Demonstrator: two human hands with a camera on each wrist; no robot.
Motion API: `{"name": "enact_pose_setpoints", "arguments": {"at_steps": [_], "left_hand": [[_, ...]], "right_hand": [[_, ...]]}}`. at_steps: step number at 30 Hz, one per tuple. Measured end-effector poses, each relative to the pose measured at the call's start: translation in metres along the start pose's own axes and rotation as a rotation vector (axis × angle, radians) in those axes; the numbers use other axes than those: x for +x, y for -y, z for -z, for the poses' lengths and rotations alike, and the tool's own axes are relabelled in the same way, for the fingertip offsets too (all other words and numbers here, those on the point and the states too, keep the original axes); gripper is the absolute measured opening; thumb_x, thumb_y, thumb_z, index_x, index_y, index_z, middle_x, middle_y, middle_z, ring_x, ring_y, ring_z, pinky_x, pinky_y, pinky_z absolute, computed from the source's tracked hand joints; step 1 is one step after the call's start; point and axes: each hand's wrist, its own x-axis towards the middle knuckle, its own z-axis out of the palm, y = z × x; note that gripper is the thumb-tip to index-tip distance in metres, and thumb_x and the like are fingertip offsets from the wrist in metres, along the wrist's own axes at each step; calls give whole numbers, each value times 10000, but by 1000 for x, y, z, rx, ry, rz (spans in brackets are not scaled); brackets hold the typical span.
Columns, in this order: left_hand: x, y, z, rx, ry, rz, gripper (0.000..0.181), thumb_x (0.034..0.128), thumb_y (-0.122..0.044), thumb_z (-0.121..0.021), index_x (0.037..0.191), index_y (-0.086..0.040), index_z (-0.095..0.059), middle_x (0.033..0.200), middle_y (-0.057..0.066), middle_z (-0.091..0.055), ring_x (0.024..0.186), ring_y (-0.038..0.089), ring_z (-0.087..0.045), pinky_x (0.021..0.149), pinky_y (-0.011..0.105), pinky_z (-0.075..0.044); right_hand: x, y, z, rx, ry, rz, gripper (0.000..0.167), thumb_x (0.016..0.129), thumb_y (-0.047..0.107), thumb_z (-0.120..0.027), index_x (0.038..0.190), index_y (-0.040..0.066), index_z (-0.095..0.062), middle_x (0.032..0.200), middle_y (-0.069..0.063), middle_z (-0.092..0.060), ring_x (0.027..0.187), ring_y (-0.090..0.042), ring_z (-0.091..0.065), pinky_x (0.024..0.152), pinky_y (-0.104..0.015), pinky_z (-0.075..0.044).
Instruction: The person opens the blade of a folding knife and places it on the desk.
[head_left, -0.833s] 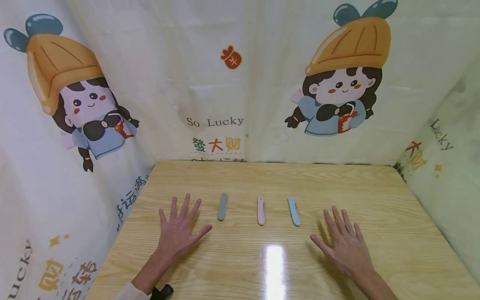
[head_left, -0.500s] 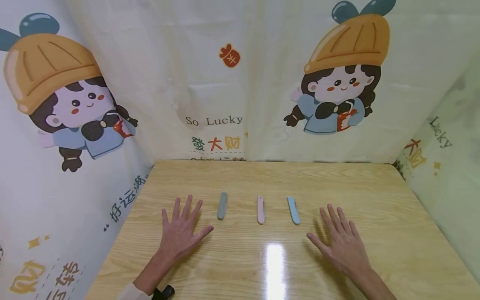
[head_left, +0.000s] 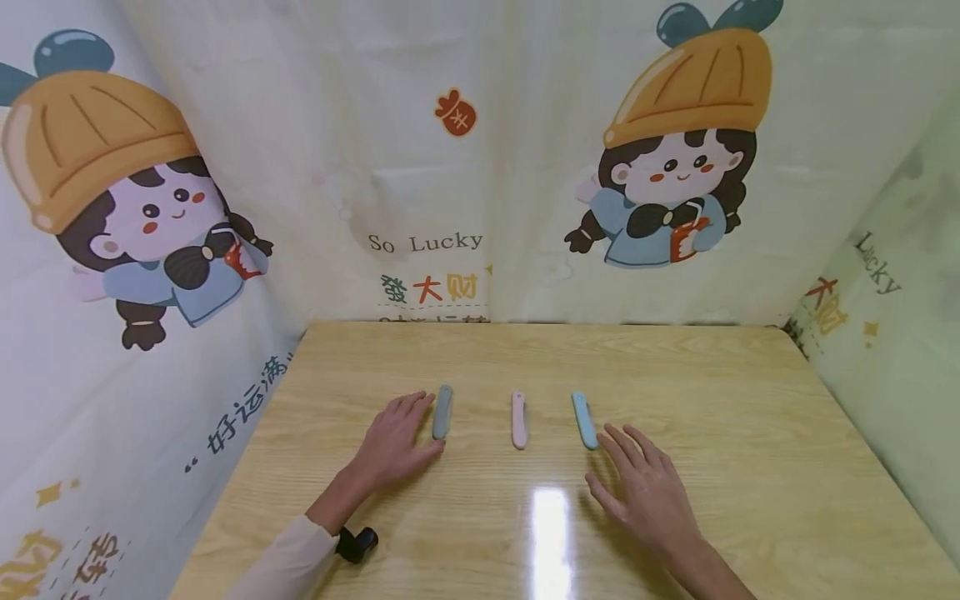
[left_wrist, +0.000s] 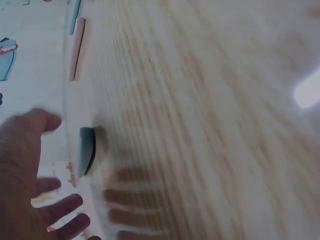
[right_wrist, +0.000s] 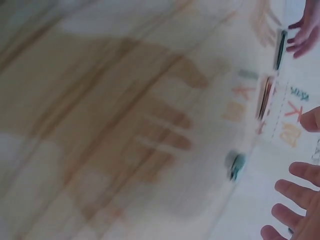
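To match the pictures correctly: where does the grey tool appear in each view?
Head: grey tool, just left of centre, lower half.
Left wrist: grey tool, left side, below the middle.
Right wrist: grey tool, upper right.
Shared landmark: left hand, beside it in all three.

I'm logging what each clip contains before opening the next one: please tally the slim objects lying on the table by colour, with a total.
Grey slim object: 1
Pink slim object: 1
Light blue slim object: 1
Total: 3
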Motion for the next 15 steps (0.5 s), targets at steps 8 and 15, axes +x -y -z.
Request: {"name": "enact_pose_setpoints", "arguments": {"at_steps": [8,15], "left_hand": [[18,-4,-14,-77,43,60,650,933,-360,-644,1492,-62,-498,1419,149,-512,1250,370,-481,946,576,-431],[38,3,-7,-125,200,-58,892,844,-375,-670,1609,-116,-291,1653,157,-209,1500,401,-167,1082,710,-222]], "right_hand": [[4,21,-13,18,-8,68,498,861,338,-746,1257,46,-674,1333,-116,-626,1257,-377,-522,901,-599,-477],[13,25,-17,29,-5,80,465,874,323,-728,1234,32,-681,1289,-109,-654,1240,-364,-542,905,-586,-482]]}}
